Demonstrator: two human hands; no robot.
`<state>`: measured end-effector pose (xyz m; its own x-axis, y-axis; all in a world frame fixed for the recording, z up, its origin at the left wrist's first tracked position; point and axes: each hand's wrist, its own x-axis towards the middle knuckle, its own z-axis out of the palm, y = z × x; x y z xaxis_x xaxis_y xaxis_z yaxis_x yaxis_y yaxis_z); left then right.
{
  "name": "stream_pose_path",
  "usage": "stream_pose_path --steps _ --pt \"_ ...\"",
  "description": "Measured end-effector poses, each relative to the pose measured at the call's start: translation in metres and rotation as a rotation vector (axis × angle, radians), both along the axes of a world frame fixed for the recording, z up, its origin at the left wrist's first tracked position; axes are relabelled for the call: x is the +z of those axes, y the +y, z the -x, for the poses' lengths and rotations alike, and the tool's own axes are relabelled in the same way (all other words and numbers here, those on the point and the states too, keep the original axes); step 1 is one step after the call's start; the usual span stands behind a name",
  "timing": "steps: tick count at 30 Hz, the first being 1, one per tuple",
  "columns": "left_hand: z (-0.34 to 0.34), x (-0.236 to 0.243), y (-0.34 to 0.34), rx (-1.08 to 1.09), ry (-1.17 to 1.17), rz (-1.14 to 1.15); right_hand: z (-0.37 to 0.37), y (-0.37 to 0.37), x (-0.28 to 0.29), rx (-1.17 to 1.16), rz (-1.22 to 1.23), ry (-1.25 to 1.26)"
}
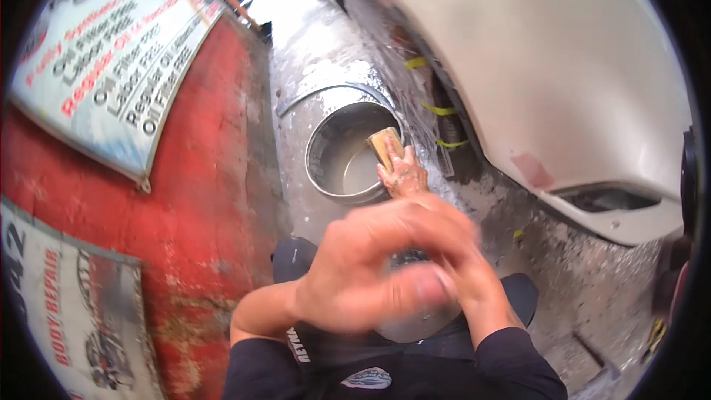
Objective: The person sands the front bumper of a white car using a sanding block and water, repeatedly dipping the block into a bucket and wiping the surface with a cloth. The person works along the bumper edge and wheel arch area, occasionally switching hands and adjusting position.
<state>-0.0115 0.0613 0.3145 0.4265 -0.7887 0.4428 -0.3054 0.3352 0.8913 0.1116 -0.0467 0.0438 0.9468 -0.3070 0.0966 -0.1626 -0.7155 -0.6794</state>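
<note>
At the right side of a round bucket (320, 144), a tan rectangular block (381, 147) overlaps the rim, gripped by the right hand (406, 176). Nearer the camera, the left hand's (370, 263) grip is half-open, thumb and curled fingers apart. Grey wet floor (294, 192) leaves open room between bucket and red surface (211, 200); right stands a pale car body panel (570, 81), cut off above. Motion blurs the left hand, which hides part of the right forearm; contact is unclear.
</note>
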Motion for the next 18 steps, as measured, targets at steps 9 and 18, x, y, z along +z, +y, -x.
stream_pose_path --steps 9,18 --pt "-0.166 -0.273 0.072 0.849 -0.84 -1.042 0.025 -0.006 -0.05 -0.093 -0.632 -0.354" --pt "-0.174 -0.296 0.073 0.875 -0.755 -1.287 0.041 -0.028 -0.105 -0.157 -1.051 -0.381"
